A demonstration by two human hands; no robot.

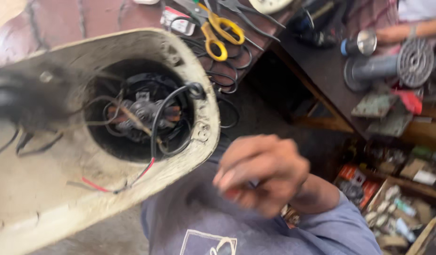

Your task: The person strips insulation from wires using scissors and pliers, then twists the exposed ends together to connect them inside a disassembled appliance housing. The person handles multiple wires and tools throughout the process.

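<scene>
The right hand (263,172), fingers curled together around nothing I can make out, hovers at four o'clock of the cream motor housing (53,189), while the left hand stays unseen.

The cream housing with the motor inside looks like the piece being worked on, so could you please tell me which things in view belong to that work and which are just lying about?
In hand:
- cream housing
- motor in its round opening
- black cable, red wire
- right hand, fingers curled beside the housing; whether they hold anything is blurred

Lying about:
- yellow-handled scissors
- dark pliers
- grey grille part
- boxes of small parts
</scene>
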